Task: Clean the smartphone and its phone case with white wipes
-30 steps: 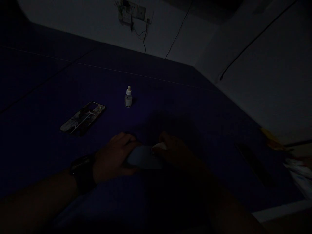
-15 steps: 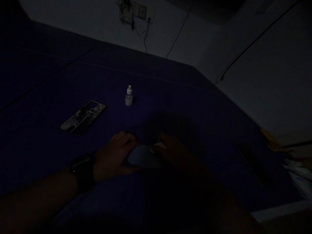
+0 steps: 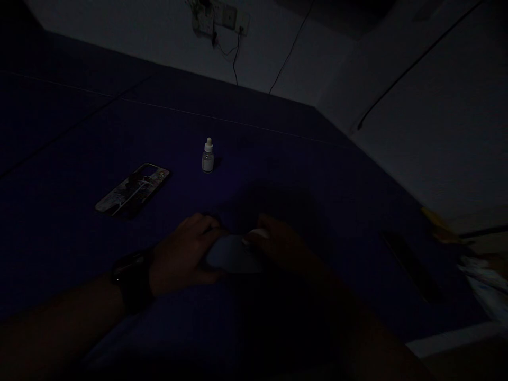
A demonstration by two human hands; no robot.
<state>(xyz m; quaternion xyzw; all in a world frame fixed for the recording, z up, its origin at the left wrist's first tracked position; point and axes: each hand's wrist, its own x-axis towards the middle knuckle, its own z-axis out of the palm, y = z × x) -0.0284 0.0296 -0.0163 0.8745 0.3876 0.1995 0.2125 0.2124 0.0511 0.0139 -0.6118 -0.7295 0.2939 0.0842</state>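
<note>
In the dim light, my left hand (image 3: pixel 186 254), a dark watch (image 3: pixel 133 275) on its wrist, grips the left end of a flat pale blue-grey slab (image 3: pixel 228 256), thumb and fingers at opposite edges. My right hand (image 3: pixel 283 243) is closed over a small white wad (image 3: pixel 259 233), pressed against the slab's right part. Shadow hides the slab's right end and most right-hand fingers. Beyond my hands, a dropper bottle (image 3: pixel 207 159) with a white cap stands upright. A patterned phone case (image 3: pixel 133 190) with a camera cutout lies to its left.
Everything rests on a dark blue-purple surface (image 3: pixel 257 153) meeting pale walls. A long dark flat object (image 3: pixel 410 267) lies at right, near some yellow and white items (image 3: pixel 482 275) at the edge. Wall sockets (image 3: pixel 222 15) with hanging cords (image 3: pixel 236 61) are at the back.
The whole view has shifted slightly, so things appear a little further left. The white wad shows slightly differently under my right fingers; both hands keep their holds.
</note>
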